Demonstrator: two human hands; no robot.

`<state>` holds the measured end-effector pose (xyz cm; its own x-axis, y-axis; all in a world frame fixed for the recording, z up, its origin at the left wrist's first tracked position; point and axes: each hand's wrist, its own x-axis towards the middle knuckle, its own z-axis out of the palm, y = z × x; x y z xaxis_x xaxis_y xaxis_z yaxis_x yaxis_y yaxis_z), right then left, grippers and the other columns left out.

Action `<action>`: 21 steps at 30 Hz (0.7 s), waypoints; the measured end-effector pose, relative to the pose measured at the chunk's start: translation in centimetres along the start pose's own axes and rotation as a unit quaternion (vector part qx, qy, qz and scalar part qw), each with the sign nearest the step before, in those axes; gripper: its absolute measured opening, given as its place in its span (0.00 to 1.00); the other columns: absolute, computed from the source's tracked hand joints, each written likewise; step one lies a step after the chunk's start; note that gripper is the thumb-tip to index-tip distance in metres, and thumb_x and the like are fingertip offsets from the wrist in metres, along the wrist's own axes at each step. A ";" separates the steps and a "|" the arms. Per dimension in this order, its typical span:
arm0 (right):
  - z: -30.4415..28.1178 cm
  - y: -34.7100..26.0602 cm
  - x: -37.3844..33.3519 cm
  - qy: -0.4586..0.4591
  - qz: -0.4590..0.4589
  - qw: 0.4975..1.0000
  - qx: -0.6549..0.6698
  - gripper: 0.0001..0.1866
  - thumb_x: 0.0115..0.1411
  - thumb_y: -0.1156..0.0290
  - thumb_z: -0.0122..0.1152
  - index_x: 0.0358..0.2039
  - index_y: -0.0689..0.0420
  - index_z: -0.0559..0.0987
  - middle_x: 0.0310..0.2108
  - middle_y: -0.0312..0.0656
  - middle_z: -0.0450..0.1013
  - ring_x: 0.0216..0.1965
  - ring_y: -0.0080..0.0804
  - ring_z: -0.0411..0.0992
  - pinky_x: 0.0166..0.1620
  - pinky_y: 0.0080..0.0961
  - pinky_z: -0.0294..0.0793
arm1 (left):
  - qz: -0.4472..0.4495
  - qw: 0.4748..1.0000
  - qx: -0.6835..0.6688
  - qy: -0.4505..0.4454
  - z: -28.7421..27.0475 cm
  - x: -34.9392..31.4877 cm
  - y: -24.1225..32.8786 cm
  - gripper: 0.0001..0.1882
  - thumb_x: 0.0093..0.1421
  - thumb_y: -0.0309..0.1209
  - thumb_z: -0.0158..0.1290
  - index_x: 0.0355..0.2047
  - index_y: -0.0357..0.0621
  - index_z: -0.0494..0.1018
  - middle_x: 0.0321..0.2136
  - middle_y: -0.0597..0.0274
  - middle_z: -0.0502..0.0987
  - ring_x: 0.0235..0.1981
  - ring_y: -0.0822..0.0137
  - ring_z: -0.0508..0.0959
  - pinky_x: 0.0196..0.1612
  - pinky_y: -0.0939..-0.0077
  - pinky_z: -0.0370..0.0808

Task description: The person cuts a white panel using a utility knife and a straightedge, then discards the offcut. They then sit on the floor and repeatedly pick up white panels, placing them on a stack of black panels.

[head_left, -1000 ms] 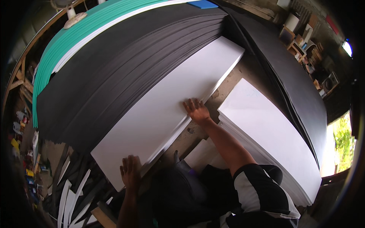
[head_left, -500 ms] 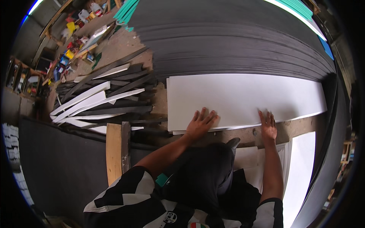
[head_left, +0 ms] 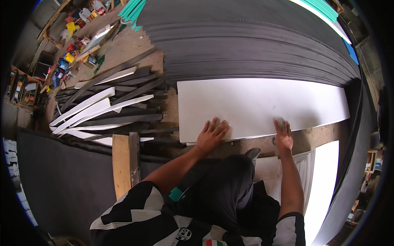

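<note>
A long white sheet (head_left: 246, 98) lies flat in front of me, with the edge of another white layer just showing beneath its near left corner. My left hand (head_left: 212, 136) rests on its near edge, left of the middle, fingers spread. Farther right, my right hand (head_left: 283, 137) touches the same edge with its fingers stretched out over the surface. Neither hand grips anything. Behind the white sheet rises a tall stack of dark grey sheets (head_left: 254, 49).
Black and white offcut strips (head_left: 90, 108) lie heaped at the left. A wooden board (head_left: 121, 164) stands near my left arm. More white sheet (head_left: 325, 176) lies at the near right, beside a large dark sheet (head_left: 355, 164). Bottles and tins (head_left: 67, 59) clutter the far left floor.
The upper white sheet's near left edge now sits almost flush over the layer beneath. Both hands stay on the near edge, shifted slightly left and nearer in the picture.
</note>
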<state>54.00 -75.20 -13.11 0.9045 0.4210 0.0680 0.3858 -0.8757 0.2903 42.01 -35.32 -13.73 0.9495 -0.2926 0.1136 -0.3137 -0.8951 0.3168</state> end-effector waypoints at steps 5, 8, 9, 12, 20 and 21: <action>-6.0 -1.8 0.2 -0.063 -0.013 0.993 0.099 0.43 0.62 0.42 0.63 0.76 0.26 0.58 0.77 0.49 0.49 0.78 0.51 0.46 0.73 0.57 0.51 | 0.013 1.000 -0.006 0.026 -0.1 0.0 -1.2 0.44 0.57 0.55 0.65 0.71 0.61 0.64 0.72 0.49 0.60 0.74 0.36 0.54 0.73 0.35 0.54; -6.7 -2.6 1.6 -0.154 0.010 0.985 0.082 0.43 0.66 0.34 0.53 0.77 0.19 0.48 0.80 0.50 0.38 0.79 0.56 0.38 0.75 0.57 0.44 | -0.028 1.000 0.004 -0.001 0.2 0.8 -1.6 0.48 0.54 0.56 0.67 0.72 0.64 0.63 0.73 0.44 0.58 0.75 0.31 0.50 0.71 0.26 0.51; -6.5 -2.7 2.2 -0.133 0.004 0.986 0.104 0.42 0.68 0.35 0.51 0.77 0.19 0.46 0.81 0.50 0.35 0.80 0.57 0.35 0.76 0.57 0.41 | -0.025 0.999 0.008 0.020 0.3 1.1 -1.6 0.47 0.54 0.57 0.68 0.72 0.65 0.63 0.73 0.42 0.59 0.75 0.30 0.51 0.70 0.25 0.52; -5.5 -2.5 2.7 -0.182 0.013 0.979 0.093 0.42 0.68 0.34 0.48 0.77 0.17 0.43 0.81 0.49 0.32 0.80 0.58 0.32 0.76 0.60 0.38 | -0.024 0.998 0.044 0.026 0.7 1.4 -1.2 0.48 0.51 0.58 0.69 0.71 0.67 0.65 0.72 0.46 0.61 0.74 0.31 0.54 0.69 0.24 0.54; -7.8 -2.8 2.3 -0.182 0.069 0.970 0.146 0.42 0.67 0.32 0.49 0.77 0.18 0.47 0.80 0.49 0.39 0.80 0.57 0.35 0.76 0.61 0.40 | -0.082 0.988 0.064 -0.113 -4.7 4.9 1.2 0.43 0.56 0.62 0.64 0.68 0.60 0.69 0.72 0.45 0.60 0.74 0.34 0.55 0.69 0.24 0.54; -8.3 -2.9 2.2 -0.187 0.085 0.967 0.153 0.42 0.67 0.32 0.49 0.77 0.19 0.47 0.80 0.49 0.40 0.80 0.56 0.35 0.76 0.61 0.40 | -0.107 0.980 0.051 -0.158 -5.5 6.4 1.9 0.42 0.57 0.63 0.62 0.67 0.58 0.69 0.72 0.44 0.60 0.74 0.36 0.56 0.70 0.26 0.54</action>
<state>53.40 -69.75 -5.83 0.9403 0.1997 -0.2756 0.2095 -0.9778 0.0062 47.42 -37.05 -7.24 0.9540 -0.1697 -0.2473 -0.1197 -0.9715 0.2047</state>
